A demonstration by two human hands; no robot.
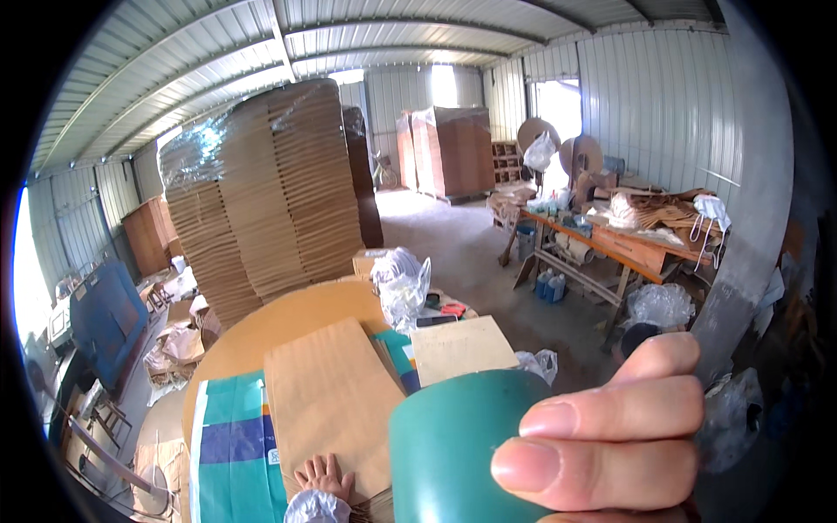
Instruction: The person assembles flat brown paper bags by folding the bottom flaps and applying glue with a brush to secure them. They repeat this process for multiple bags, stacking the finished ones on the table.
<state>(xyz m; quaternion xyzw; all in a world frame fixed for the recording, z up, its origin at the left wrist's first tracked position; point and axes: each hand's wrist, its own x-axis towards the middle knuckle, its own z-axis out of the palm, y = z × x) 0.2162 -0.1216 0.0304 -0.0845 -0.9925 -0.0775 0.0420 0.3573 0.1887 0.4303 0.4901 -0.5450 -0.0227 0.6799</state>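
Observation:
Close to the camera, at the lower right, my right hand (610,427) grips a smooth green cylinder (462,436), rounded like a cup. Its top and inside are not visible, so its exact kind is unclear. Farther down and to the left, my left hand (324,477) lies flat with fingers spread on a brown kraft paper stack (336,392). Beneath that stack is a teal sheet with a purple band (231,427), resting on a round tan tabletop (253,344).
A cream card (462,347), a dark phone (436,321) and a clear plastic bag (404,301) lie on the table's far side. Beyond stands a tall wrapped cardboard stack (261,183). A cluttered workbench (602,244) is at right, beside a grey pillar (750,200).

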